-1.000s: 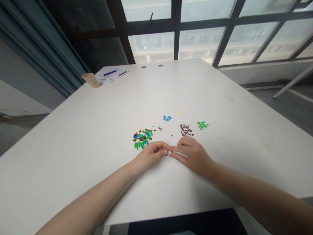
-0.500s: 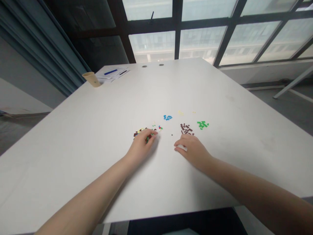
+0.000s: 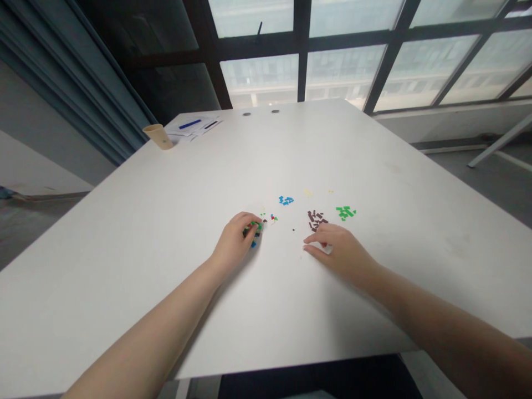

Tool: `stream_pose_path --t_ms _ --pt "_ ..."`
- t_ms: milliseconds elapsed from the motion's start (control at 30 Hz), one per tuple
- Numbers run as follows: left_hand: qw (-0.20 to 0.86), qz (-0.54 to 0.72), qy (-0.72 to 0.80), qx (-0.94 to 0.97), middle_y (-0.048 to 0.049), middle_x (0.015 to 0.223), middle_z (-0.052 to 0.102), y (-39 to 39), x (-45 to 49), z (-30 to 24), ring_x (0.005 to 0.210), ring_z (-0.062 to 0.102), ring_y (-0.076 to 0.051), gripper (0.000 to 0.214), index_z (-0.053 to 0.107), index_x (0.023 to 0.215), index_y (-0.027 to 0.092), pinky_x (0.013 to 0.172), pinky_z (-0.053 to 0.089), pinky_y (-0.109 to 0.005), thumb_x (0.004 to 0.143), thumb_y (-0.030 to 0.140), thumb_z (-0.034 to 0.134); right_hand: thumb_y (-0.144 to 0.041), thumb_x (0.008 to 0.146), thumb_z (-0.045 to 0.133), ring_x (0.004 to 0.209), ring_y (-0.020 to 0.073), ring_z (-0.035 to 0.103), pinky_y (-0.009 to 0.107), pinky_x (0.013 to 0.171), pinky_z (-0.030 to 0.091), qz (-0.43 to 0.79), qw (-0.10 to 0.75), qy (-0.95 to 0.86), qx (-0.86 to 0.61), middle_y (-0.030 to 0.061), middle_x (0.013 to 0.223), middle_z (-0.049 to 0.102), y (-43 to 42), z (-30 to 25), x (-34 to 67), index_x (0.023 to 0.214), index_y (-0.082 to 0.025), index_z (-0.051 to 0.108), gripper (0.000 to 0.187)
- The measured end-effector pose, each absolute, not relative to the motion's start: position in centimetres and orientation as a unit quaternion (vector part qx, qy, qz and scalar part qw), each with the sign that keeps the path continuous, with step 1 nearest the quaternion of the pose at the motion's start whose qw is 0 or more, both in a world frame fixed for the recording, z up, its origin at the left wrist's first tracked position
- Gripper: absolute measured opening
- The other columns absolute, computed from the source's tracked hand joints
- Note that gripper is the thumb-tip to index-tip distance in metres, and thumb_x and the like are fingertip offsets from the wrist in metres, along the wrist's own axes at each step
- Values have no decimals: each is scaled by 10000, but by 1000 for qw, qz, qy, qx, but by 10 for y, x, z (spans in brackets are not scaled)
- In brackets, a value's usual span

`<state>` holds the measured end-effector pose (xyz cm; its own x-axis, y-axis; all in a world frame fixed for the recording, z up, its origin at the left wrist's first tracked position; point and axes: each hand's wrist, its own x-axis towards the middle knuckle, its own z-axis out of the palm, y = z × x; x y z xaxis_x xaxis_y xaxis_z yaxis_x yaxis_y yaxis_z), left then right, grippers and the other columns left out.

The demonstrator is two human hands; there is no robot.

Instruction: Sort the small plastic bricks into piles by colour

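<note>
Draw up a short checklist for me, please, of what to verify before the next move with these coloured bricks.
1. Mixed bricks in full view: not ok, the left hand covers most of them.
2. Left hand holding a brick: cannot tell, its fingers hide what lies beneath.
3. Right hand empty: cannot tell, its fingers hide the table beneath.
4. Right hand beside the brown bricks: ok.
5. Blue bricks, green bricks and brown bricks in separate groups: ok.
6. Cup and papers away from both hands: ok.
</note>
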<state>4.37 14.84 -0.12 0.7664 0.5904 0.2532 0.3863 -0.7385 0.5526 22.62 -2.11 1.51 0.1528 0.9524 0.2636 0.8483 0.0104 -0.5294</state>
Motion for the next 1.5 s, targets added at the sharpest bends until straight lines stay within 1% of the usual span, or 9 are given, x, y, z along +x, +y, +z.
stream_pose_path --t_ms 100,300,533,700,800,933,1133,1333,1500 --pt "181 191 223 939 -77 1034 570 148 47 -5 963 498 -197 257 609 1003 193 852 387 -354 834 180 416 -221 799 518 593 106 474 238 599 356 59 334 -624 -704 4 600 536 -23 27 233 679 -166 643 182" --pt "78 140 241 957 -62 1117 554 137 59 -10 1042 433 -254 270 589 1072 295 753 348 -397 849 253 443 -209 798 504 594 103 460 230 589 341 116 304 -659 -678 -7 585 510 -25 24 217 700 -180 646 175" --pt "118 159 253 947 -31 1036 603 139 61 -11 993 473 -226 130 644 800 248 719 326 -364 813 260 515 -217 817 481 680 116 502 239 657 364 152 276 -687 -655 15 672 573 -26 15 201 733 -172 646 191" --pt "149 181 223 946 -36 1014 615 135 60 -10 976 485 -213 116 598 824 208 763 329 -366 826 211 482 -209 810 496 640 109 488 231 623 361 138 279 -681 -663 6 633 547 -23 14 204 710 -172 643 181" --pt "220 201 190 935 -49 981 608 125 58 -3 959 492 -192 132 556 870 189 830 334 -358 852 205 426 -207 800 525 629 109 481 228 613 362 110 300 -671 -669 2 632 535 -21 11 208 756 -177 646 132" --pt "418 139 205 874 -32 826 586 108 57 5 793 522 -155 187 545 878 187 707 390 -283 879 275 379 -218 815 535 723 128 493 246 679 373 36 335 -698 -632 32 755 570 -18 8 212 930 -195 642 159" --pt "656 88 184 727 -6 715 563 100 58 1 679 508 -111 137 534 853 161 644 374 -236 836 288 486 -292 821 546 677 123 445 262 668 343 -32 360 -724 -587 23 701 570 -18 8 211 763 -203 657 154" --pt "719 81 164 670 13 672 550 99 58 2 655 495 -99 141 487 864 172 622 350 -222 802 280 555 -296 809 563 673 122 446 261 678 341 5 375 -729 -573 14 683 578 -19 8 208 720 -179 644 167" --pt "722 64 149 673 0 699 556 95 58 1 656 489 -96 126 478 850 165 626 357 -223 814 272 535 -244 840 518 682 128 445 265 674 326 14 339 -746 -573 14 688 577 -19 10 208 723 -176 645 186"
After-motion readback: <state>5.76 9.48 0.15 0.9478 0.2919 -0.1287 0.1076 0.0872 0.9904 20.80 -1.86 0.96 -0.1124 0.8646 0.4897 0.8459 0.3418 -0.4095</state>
